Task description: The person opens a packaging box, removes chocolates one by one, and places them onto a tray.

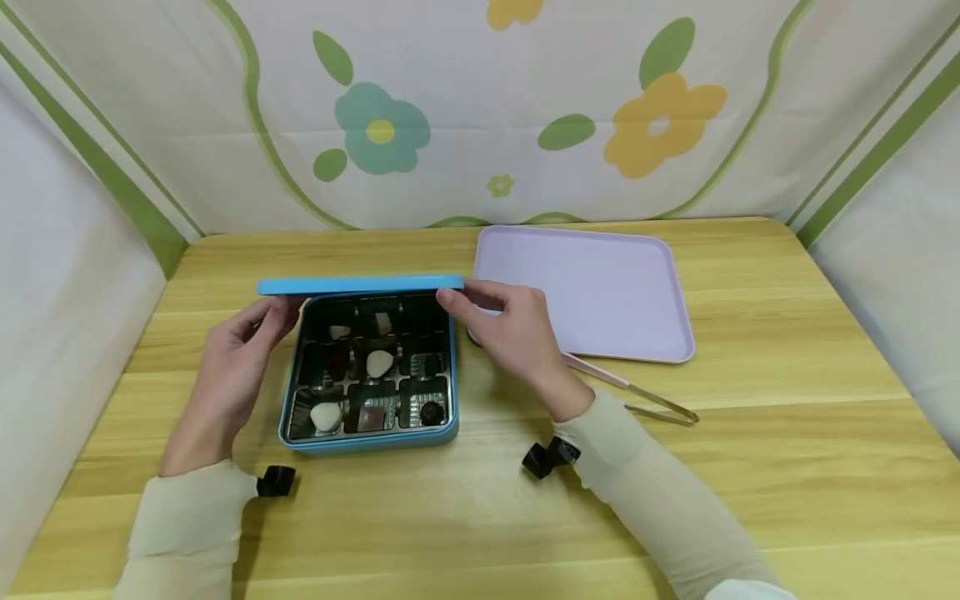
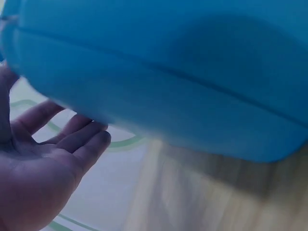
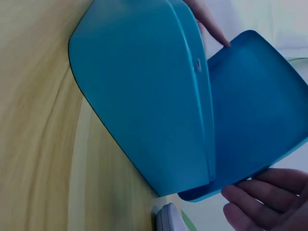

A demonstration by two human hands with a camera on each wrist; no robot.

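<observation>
A blue tin box (image 1: pixel 375 448) stands on the table with its blue lid (image 1: pixel 360 285) tilted up along the back. Inside, a dark compartment tray holds several pieces: white rounded ones (image 1: pixel 379 363), a brown square (image 1: pixel 371 418) and a dark round one (image 1: pixel 432 413). My left hand (image 1: pixel 236 358) holds the lid's left end, thumb and fingers at its edge. At the right end, my right hand (image 1: pixel 517 333) grips the lid between thumb and fingers. The right wrist view shows the lid's inner face (image 3: pixel 260 106) raised behind the box front.
A lilac tray (image 1: pixel 585 292) lies at the back right. Tongs (image 1: pixel 660 404) with pink handles lie in front of it, partly hidden by my right hand and wrist. A flowered cloth (image 1: pixel 480 108) hangs behind the table.
</observation>
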